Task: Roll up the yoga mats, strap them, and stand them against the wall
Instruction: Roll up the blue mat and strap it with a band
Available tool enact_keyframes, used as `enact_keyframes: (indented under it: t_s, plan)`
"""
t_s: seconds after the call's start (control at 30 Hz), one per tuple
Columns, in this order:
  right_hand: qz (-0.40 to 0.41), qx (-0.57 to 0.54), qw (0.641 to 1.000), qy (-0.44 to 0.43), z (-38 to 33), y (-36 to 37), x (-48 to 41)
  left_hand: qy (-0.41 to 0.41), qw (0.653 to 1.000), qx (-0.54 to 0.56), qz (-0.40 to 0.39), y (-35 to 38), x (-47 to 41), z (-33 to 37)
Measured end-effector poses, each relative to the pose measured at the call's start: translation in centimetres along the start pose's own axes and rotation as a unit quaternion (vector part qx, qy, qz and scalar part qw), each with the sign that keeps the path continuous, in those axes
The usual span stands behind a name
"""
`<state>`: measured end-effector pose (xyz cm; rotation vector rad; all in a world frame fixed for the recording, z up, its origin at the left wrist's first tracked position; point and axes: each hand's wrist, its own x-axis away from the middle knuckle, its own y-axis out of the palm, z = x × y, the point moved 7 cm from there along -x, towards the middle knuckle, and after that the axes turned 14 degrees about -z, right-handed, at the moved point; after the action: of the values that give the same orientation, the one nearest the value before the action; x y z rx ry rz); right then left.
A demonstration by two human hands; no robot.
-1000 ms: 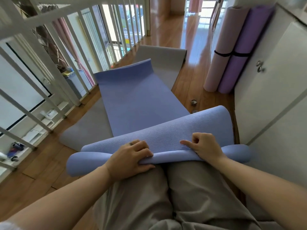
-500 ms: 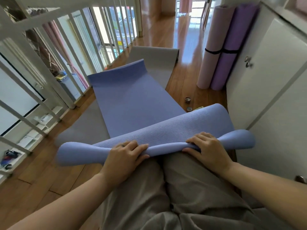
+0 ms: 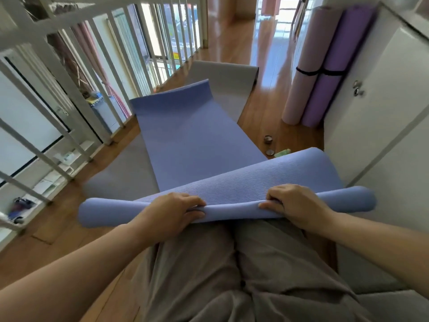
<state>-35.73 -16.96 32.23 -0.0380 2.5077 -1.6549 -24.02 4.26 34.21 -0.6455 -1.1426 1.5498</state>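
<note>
The left hand [image 3: 171, 214] and the right hand [image 3: 294, 205] gripped the blue mat [image 3: 197, 140] at its thin rolled near end, fingers curled over the roll across the person's lap; the rest lay flat over a grey mat [image 3: 120, 177] on the wooden floor [image 3: 262, 73]; a pink rolled mat [image 3: 301, 89] and a purple rolled mat [image 3: 329, 94], bound by a black strap [image 3: 308, 72], stood against the white cabinet [image 3: 383, 101].

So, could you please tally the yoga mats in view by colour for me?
blue mat, partly rolled: 1
grey mat, flat on the floor: 1
pale pink mat, rolled and standing: 1
purple mat, rolled and standing: 1
Total: 4
</note>
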Motion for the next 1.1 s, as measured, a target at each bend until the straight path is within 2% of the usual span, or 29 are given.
enact_keyframes:
  t_s: [0.23, 0.4, 0.47, 0.6, 0.7, 0.8, 0.87, 0.97, 1.1]
  plan:
    - [-0.013, -0.089, 0.992, 0.083, 1.7, 0.7, -0.1, 0.033, 0.995, 0.098, -0.004, 1.7, -0.7, -1.2]
    - [-0.033, -0.088, 0.990, 0.102, 3.2, 1.3, -1.9, -0.051, 0.995, 0.077, -0.021, 2.6, -2.0, -3.8]
    - [-0.032, -0.085, 0.991, 0.100, 3.8, 1.7, -2.7, -0.046, 0.996, 0.076, 0.014, 2.8, -2.0, -4.1]
    - [-0.009, -0.119, 0.987, 0.104, 4.7, 2.2, -3.8, -0.017, 0.984, 0.099, 0.147, 1.6, -1.4, -3.7]
    - [0.032, -0.101, 0.991, 0.077, 4.3, 1.8, -3.9, 0.039, 0.975, 0.008, 0.221, 1.2, -0.7, -2.6]
    - [0.104, -0.043, 0.993, 0.026, 2.8, 1.1, -3.0, 0.045, 0.965, -0.080, 0.247, 1.2, 0.3, -1.9]
    - [0.133, -0.010, 0.991, 0.003, 2.0, 1.0, -1.9, 0.027, 0.960, -0.143, 0.238, 1.3, 0.8, -1.6]
    - [0.125, 0.020, 0.992, -0.012, 1.0, 0.6, -0.2, -0.007, 0.961, -0.204, 0.189, 1.6, 1.5, -1.1]
    - [0.087, 0.082, 0.993, -0.027, 0.6, 0.1, 0.5, -0.050, 0.969, -0.195, 0.146, 1.8, 1.4, -0.2]
